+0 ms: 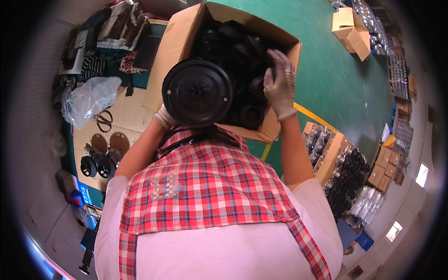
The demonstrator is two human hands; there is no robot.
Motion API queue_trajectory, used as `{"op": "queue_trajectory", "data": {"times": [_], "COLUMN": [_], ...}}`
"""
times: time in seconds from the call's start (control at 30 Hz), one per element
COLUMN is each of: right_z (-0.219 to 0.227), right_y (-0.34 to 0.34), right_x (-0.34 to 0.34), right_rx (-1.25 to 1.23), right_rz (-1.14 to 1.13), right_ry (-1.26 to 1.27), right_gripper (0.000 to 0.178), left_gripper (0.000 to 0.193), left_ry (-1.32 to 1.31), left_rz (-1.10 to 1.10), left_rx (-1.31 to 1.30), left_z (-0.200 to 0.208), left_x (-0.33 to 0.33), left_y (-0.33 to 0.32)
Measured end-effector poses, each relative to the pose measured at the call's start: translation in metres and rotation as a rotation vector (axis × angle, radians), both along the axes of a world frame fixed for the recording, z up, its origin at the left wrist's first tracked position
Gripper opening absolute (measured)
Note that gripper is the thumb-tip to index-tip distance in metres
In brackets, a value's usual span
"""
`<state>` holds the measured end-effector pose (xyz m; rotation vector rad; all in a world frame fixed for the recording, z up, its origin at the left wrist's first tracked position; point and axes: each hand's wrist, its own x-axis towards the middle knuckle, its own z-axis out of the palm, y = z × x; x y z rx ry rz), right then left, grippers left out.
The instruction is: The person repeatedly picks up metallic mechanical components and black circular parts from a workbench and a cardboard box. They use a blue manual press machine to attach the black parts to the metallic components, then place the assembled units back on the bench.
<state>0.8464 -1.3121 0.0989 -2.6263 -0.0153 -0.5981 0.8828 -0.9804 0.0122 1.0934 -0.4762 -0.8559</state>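
A large black round part (198, 93), disc-shaped with ridges round its rim and two small shiny spots, is held up in front of my chest by my left hand (164, 117). That hand wears a pale glove; its fingers are hidden behind the part. Beneath and beyond lies an open cardboard box (169, 56) heaped with black round parts (252, 116). My right hand (281, 86), also gloved, is over the box's right side with fingers stretched out and thumb apart. It is close to the parts there; whether it touches one I cannot tell.
On the cardboard-covered bench at left are scissors (104, 121), a clear plastic bag (91, 100) and two black wheel-like parts (106, 166). Boxes of metal and black parts (347, 182) stand at right on the green floor. An open carton (351, 32) is farther off.
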Motion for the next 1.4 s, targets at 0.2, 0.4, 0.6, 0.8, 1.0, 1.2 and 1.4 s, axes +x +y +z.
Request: {"op": "queue_trajectory", "data": {"times": [0.2,0.4,0.6,0.8,1.0,1.2,1.4], "right_z": [-0.115,-0.123,0.034,0.168,0.164,0.149,0.153], "right_y": [0.006,-0.03,-0.007,0.072,0.128,0.131,0.135], "right_x": [-0.022,-0.018,-0.011,-0.068,-0.135,-0.203,-0.247], "right_rx": [-0.411,-0.165,1.06,1.773,1.113,1.33,1.276], "right_rz": [-0.367,-0.348,0.141,0.505,0.709,0.662,0.629], "right_ry": [0.981,0.745,0.126,0.345,0.301,0.662,0.936], "right_gripper": [0.109,0.084,0.048,0.044,0.039,0.037,0.045], "left_gripper": [0.068,0.047,0.048,0.049,0.053,0.052,0.058], "left_ry": [-0.044,0.088,0.252,0.468,0.661,0.766,0.763], "left_rz": [0.057,0.133,0.406,0.635,1.026,1.375,1.642], "left_rx": [0.016,-0.235,-0.212,-0.389,-0.453,-0.29,-0.17], "left_z": [-0.022,-0.007,-0.003,-0.011,0.06,0.032,0.041], "left_x": [-0.006,-0.011,-0.04,-0.09,-0.192,-0.309,-0.41], "left_y": [-0.001,-0.001,-0.004,-0.008,-0.024,-0.02,-0.014]}}
